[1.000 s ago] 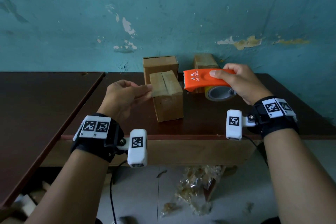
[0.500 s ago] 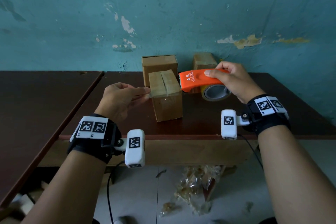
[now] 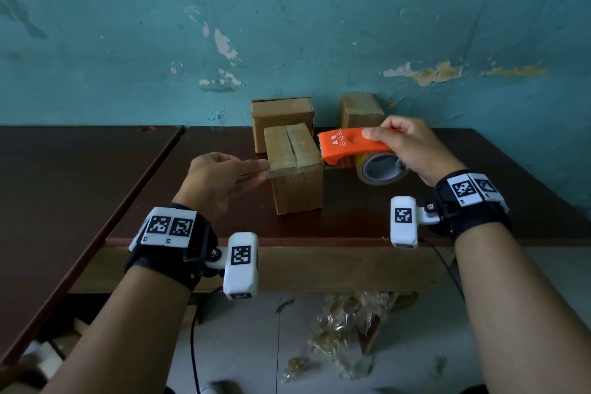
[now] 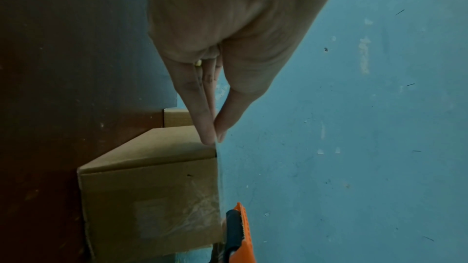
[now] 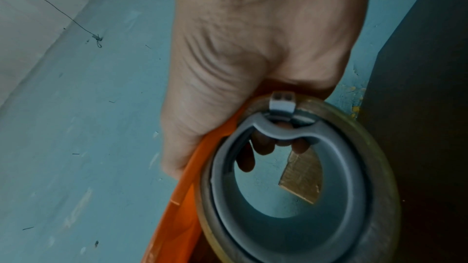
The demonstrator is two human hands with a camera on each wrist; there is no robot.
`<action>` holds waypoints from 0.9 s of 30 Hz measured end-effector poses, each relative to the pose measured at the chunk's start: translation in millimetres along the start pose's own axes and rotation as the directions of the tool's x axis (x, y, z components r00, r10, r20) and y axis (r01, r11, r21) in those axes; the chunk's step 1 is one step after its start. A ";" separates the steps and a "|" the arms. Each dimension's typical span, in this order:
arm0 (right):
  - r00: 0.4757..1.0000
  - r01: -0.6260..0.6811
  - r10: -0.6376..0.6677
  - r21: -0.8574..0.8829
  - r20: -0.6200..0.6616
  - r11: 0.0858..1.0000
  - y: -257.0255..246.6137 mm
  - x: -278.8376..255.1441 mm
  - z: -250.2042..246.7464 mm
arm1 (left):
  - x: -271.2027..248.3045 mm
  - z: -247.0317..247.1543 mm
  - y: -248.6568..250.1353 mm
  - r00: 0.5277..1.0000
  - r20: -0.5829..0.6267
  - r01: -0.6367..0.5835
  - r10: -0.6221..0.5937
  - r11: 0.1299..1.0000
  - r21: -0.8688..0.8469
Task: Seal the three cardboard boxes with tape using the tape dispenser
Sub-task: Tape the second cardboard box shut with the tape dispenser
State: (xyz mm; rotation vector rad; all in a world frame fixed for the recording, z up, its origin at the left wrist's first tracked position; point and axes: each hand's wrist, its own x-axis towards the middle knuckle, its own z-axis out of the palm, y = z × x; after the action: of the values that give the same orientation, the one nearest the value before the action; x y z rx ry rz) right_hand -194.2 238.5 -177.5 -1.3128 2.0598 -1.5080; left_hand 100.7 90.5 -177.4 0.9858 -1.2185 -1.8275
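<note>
Nearest cardboard box (image 3: 295,169) stands on the dark table (image 3: 367,214), with clear tape (image 3: 287,166) stretched across its top. Left hand (image 3: 220,181): grip pinching the tape end at the box's upper left edge, thumb against fingertips (image 4: 209,133). Right hand (image 3: 412,147): grip wrapped round the orange tape dispenser (image 3: 348,145), whose toothed end sits at the box's right edge; contact appears likely but is not clear. Two further boxes (image 3: 281,115) (image 3: 361,110) stand far, against the teal wall.
</note>
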 end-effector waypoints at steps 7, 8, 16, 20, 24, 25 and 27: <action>1.000 -0.014 0.014 -0.001 0.011 1.000 2.7 0.6 1.5 | -0.3 0.5 0.3 1.000 0.023 0.011 -0.012 0.999 0.046; 1.000 -0.016 0.016 0.001 0.012 1.000 2.4 0.7 1.9 | -0.1 0.4 0.5 1.000 0.022 0.012 -0.014 0.998 0.064; 0.998 -0.028 0.028 -0.001 0.060 1.000 -2.3 -1.6 8.7 | 8.5 3.2 -3.5 0.996 -0.074 -0.027 0.054 0.943 0.332; 0.995 -0.028 0.029 -0.012 0.096 1.000 -6.1 -3.8 11.0 | 14.0 4.8 -5.9 0.982 -0.106 -0.091 0.153 0.892 0.443; 0.990 -0.044 0.047 -0.026 0.133 0.999 -8.3 -5.8 12.8 | 18.4 3.2 -7.2 0.959 -0.145 -0.120 0.242 0.815 0.567; 0.987 -0.046 0.050 -0.029 0.150 0.999 -9.2 -6.6 13.1 | 19.4 2.1 -6.8 0.955 -0.157 -0.114 0.253 0.798 0.592; 0.981 -0.045 0.051 -0.040 0.185 0.998 -10.8 -7.8 13.3 | 20.5 0.6 -5.5 0.947 -0.178 -0.101 0.265 0.777 0.621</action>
State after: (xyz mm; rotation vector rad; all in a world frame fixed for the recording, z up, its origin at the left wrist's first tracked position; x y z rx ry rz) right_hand -175.6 235.9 -176.0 -1.3516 1.9930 -1.2814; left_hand 90.2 74.5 -186.5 1.3422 -1.7110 -1.1077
